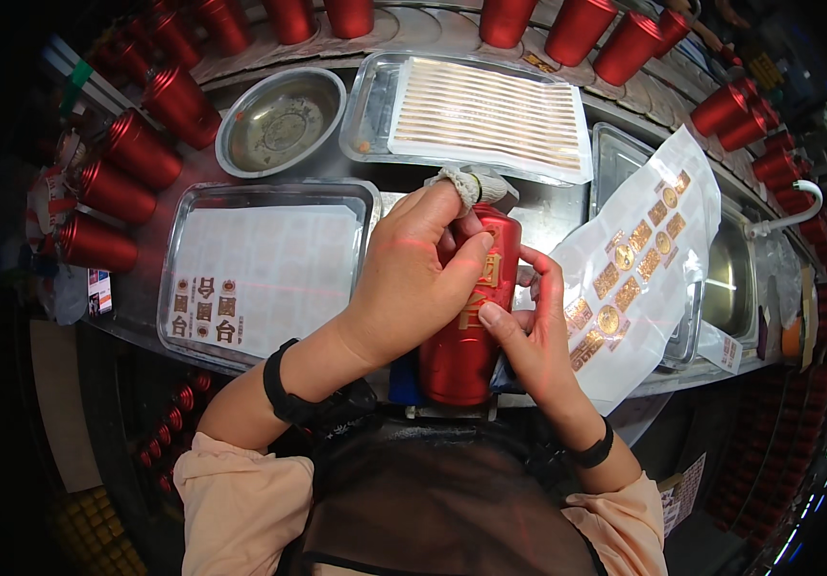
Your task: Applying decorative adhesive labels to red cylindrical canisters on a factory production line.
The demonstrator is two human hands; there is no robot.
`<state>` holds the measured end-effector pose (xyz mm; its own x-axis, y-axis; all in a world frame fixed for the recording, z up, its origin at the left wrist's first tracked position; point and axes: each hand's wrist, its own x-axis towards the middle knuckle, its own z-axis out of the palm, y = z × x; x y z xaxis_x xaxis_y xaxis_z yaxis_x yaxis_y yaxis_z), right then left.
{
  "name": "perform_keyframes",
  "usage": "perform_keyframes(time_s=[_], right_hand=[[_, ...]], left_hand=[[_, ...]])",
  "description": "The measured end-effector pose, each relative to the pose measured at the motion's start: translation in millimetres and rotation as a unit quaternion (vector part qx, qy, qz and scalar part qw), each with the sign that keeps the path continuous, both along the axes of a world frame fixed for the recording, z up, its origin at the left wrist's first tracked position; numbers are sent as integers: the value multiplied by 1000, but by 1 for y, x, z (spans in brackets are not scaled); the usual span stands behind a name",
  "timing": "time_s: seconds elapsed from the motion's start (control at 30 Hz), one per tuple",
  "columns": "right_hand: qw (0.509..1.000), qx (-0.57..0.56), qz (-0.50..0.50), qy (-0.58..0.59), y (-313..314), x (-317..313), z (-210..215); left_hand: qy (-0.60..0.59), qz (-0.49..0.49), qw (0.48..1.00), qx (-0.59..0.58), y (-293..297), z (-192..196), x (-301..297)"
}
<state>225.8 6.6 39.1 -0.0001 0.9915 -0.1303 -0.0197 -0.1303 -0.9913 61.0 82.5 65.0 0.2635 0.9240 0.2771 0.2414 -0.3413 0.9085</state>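
A shiny red bottle (459, 360) with gold character decals (486, 270) on its face lies tilted in front of me, its neck end pointing away. My left hand (430, 272) is closed over its upper part, the thumb tip at the upper gold decal; a whitish cloth wrap (472, 184) covers one finger. On the bottle's right side my right hand (540, 339) grips it, thumb beside the lower decal and fingers along the edge. Some of the left fingertips are hidden behind the hand. To the right is a translucent sheet (658, 288) with several gold decals.
At left a metal tray (174, 288) holds a white decal sheet (269, 254). Beyond it stands a metal bowl (328, 115) of liquid. A far tray (367, 96) carries a sheet of gold strips (490, 110). Red bottles (181, 108) line the curved conveyor. A water-filled basin (729, 288) sits right.
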Motion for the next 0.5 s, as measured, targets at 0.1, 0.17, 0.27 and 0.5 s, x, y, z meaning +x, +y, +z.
perform_keyframes(time_s=[0.1, 0.17, 0.27, 0.5], right_hand=[[1000, 2, 3, -5, 0, 0, 1], [1000, 1, 9, -16, 1, 0, 4], [1000, -3, 8, 10, 0, -2, 6], [1000, -7, 9, -13, 0, -1, 5]], left_hand=[[3, -2, 1000, 4, 1, 0, -1], [4, -4, 1000, 7, 1, 0, -1], [9, -6, 1000, 10, 1, 0, -1], [13, -2, 1000, 5, -1, 3, -1]])
